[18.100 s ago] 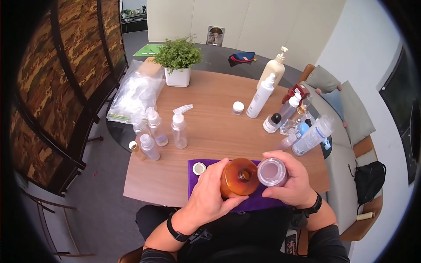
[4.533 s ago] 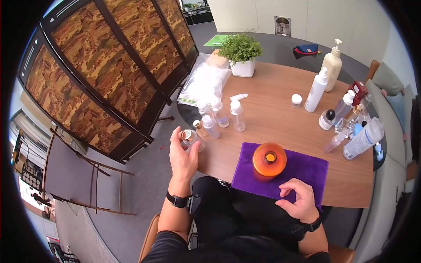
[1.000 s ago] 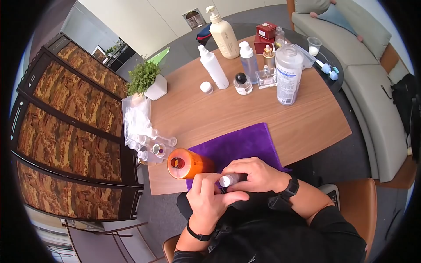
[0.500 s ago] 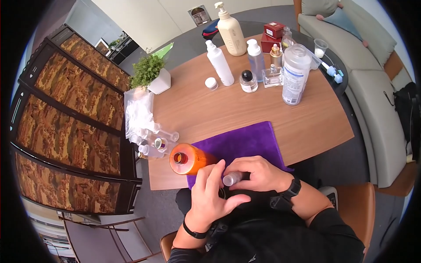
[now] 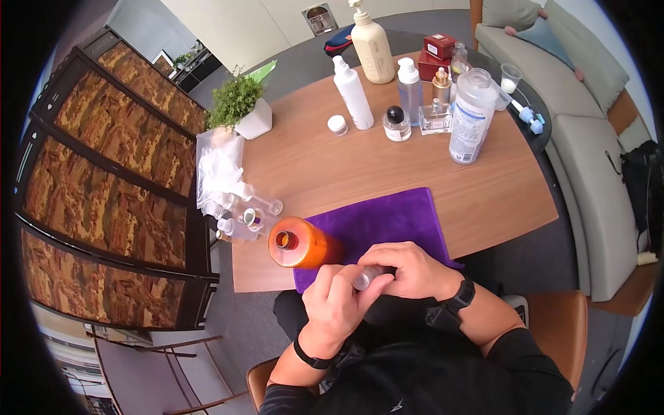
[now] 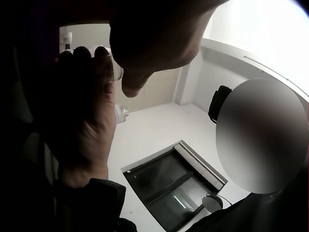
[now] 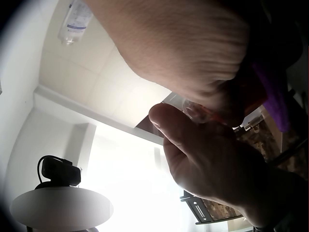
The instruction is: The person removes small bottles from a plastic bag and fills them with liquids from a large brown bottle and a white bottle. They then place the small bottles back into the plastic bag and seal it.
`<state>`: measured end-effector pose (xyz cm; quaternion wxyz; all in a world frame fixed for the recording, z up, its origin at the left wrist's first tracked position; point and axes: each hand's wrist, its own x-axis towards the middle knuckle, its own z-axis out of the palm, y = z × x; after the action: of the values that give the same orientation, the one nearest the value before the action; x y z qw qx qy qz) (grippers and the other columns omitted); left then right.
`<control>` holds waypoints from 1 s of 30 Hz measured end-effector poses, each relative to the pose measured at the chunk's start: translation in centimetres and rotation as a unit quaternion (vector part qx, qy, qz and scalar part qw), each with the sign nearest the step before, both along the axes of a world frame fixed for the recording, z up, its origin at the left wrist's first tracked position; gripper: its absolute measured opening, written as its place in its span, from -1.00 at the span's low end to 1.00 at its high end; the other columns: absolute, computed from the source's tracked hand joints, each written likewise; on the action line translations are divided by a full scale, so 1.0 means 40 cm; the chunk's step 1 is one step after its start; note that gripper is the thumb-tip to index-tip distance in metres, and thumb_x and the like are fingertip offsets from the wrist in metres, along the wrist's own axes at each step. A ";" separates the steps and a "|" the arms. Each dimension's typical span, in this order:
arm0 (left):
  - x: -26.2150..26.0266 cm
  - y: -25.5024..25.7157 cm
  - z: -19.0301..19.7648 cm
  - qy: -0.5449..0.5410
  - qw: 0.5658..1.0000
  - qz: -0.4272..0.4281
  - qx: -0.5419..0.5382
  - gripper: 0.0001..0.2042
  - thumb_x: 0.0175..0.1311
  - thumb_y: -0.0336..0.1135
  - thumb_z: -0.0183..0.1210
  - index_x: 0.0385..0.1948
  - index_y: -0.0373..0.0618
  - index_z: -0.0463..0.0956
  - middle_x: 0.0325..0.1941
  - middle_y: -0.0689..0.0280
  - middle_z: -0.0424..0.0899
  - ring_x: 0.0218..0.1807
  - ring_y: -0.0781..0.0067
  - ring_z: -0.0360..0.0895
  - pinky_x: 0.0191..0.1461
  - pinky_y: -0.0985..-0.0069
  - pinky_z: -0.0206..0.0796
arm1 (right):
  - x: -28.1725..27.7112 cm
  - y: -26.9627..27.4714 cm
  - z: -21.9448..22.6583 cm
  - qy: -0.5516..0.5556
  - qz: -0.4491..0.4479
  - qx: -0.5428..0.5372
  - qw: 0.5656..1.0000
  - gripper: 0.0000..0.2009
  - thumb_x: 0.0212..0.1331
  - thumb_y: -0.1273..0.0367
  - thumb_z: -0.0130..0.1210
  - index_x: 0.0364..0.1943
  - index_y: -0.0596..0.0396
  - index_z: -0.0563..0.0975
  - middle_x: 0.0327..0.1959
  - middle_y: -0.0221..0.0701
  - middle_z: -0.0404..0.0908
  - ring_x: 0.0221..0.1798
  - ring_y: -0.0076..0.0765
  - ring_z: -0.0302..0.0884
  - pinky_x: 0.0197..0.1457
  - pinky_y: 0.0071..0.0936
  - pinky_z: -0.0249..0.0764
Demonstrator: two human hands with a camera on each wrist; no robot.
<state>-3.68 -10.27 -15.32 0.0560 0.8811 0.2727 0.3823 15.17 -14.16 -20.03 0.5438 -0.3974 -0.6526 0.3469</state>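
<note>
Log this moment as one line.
left hand: holds small clear container | right hand: holds it too | amber bottle: uncapped, on purple cloth

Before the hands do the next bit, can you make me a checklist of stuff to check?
1. Small clear plastic container held firmly: ok, it looks gripped by the left hand and right hand.
2. Round orange see-through bottle upright at one end of the purple fabric cloth: ok.
3. Orange bottle closed: not ok, it is open on top.
4. Small container's insides: cannot tell, fingers cover too much.
5. Tall clear plastic bottle with blue print apart from both hands: ok.
</note>
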 end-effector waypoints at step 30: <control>-0.203 0.080 -0.053 -0.116 0.980 0.135 -0.083 -0.62 0.26 -0.52 0.44 0.12 -0.25 0.64 -0.07 0.07 0.69 -0.12 0.06 0.63 -0.05 0.28 0.52 | 0.002 -0.003 0.017 -0.035 -0.025 -0.011 0.999 -0.61 0.11 0.48 0.58 0.01 0.17 0.67 -0.14 -0.26 0.80 -0.08 -0.19 0.83 0.04 -0.33 0.69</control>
<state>-11.80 -7.06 -17.44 0.1080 0.7779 0.4116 0.4623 15.26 -14.26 -19.35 0.5247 -0.4314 -0.6571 0.3268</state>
